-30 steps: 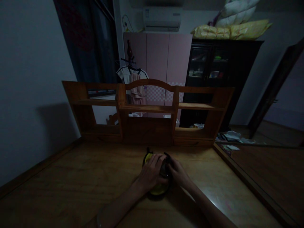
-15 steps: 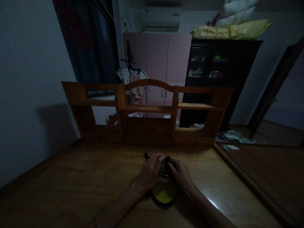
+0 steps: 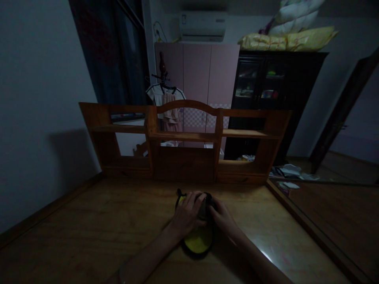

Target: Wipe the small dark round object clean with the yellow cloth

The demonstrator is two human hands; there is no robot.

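The rounded yellow, black-edged object [image 3: 198, 240] held by the left hand [image 3: 187, 211] is best steadied; right-hand grip [image 3: 223, 216] cannot be told.

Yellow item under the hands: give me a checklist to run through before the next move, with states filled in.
1. Left hand on the yellow item: ok, it lies across the middle.
2. Right hand at the item: ok, its fingers are at the dark part between the hands.
3. Right fingertips' grip: cannot tell, too dark and partly hidden.
4. Item's underside touching the tabletop: cannot tell from this view.
5. Item apart from the wooden shelf unit: ok, the unit stands beyond the hands.
6. Light for fine detail: not ok, the room is dim.
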